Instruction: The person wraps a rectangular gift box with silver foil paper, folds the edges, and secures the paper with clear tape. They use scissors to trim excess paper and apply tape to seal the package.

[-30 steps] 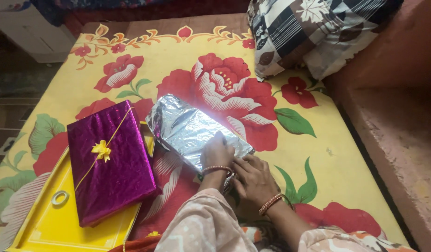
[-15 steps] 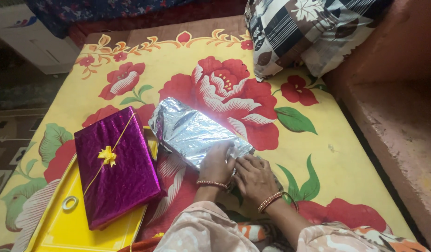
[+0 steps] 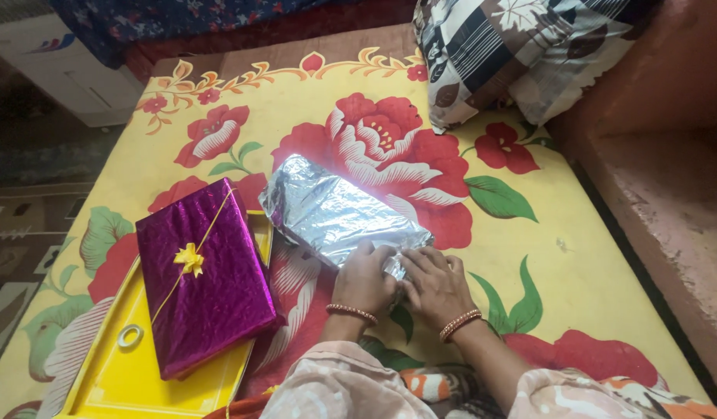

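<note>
Head camera looks down on two hands meeting at the near end of a silver-wrapped parcel (image 3: pixel 339 216). Fingers of the left hand (image 3: pixel 364 278) curl down over the parcel's near corner and press the foil flat; fingers of the right hand (image 3: pixel 436 283) lie bent against the same end, tips tucked into the crumpled foil just beside the left hand, so both hands pin the loose wrap against the package rather than lift it. Bangles sit on both wrists. Beyond the fingertips the parcel stretches away at a slant on a yellow bedsheet with red flowers (image 3: pixel 296 101), resting flat so the bed takes its weight. Left of the left hand, near but apart, a purple-wrapped gift (image 3: pixel 207 279) tied with a thin yellow ribbon and bow (image 3: pixel 190 258) lies across a yellow tray (image 3: pixel 118 380), which also carries a small roll of tape (image 3: pixel 129 335). Far past the fingers, up to the right, a patterned pillow (image 3: pixel 521 46) leans by the wall.
</note>
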